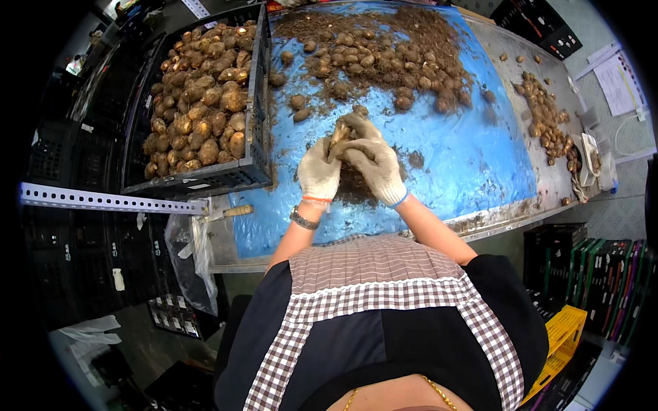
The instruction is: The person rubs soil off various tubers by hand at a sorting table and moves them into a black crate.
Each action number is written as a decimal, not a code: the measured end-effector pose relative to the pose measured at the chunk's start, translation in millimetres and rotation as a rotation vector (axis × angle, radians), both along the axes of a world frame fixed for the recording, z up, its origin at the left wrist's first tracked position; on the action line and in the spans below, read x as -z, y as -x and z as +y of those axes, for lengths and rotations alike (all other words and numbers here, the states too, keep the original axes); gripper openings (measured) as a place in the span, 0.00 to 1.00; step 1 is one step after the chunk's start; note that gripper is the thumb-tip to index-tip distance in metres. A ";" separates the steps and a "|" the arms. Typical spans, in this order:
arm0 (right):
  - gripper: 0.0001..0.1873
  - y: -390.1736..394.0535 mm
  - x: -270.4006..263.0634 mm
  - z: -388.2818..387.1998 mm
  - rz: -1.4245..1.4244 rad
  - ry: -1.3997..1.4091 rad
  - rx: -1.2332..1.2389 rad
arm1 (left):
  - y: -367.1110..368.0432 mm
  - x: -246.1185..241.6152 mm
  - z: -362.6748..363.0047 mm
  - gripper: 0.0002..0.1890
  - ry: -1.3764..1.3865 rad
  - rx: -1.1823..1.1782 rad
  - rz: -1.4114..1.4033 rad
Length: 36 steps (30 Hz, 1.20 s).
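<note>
My left hand point(320, 169) and my right hand point(374, 162), both in soiled white work gloves, meet above a blue plastic sheet point(478, 164). Between them is a brown root vegetable, apparently a taro corm point(339, 134), held by both hands and partly covered by the fingers. Just beyond the fingertips, another corm point(360, 110) shows. Farther back lies a heap of hairy, soil-covered corms point(370, 59) among loose root fibre and dirt. More dark fibre point(360, 187) has gathered beneath my hands.
A black plastic crate point(259, 97) full of corms stands at the left. Near it, a wooden-handled tool point(238, 210) lies by a perforated metal bar point(113, 198). Smaller corms point(547, 123) are spread over the metal tabletop point(506, 38) at right. A yellow crate point(563, 334) stands below.
</note>
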State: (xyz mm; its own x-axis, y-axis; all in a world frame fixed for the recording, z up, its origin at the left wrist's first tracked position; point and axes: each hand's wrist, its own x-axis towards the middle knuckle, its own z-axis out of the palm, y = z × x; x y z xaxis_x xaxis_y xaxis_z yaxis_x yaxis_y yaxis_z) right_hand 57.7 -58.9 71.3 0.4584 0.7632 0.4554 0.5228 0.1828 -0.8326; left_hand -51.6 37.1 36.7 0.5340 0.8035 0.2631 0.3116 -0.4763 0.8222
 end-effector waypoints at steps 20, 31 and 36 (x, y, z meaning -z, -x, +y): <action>0.09 -2.1 -5.0 1.7 -0.235 0.161 -0.002 | 14.2 -14.5 4.1 0.12 -0.125 -0.059 -0.021; 0.10 -5.6 -10.5 -2.7 -0.060 0.187 -0.004 | 10.8 -12.5 -3.8 0.17 0.696 0.122 -0.394; 0.19 -14.4 -6.1 -0.5 0.261 0.210 0.000 | 18.5 15.7 7.7 0.18 1.004 0.249 -0.793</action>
State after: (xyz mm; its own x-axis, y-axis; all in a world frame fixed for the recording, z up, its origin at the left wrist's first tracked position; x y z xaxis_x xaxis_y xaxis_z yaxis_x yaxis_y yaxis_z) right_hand 72.1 -59.4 77.4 0.5391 0.8278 0.1553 0.2867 -0.0070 -0.9580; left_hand -70.1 44.8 20.9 0.6735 0.7348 -0.0803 -0.4273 0.4756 0.7689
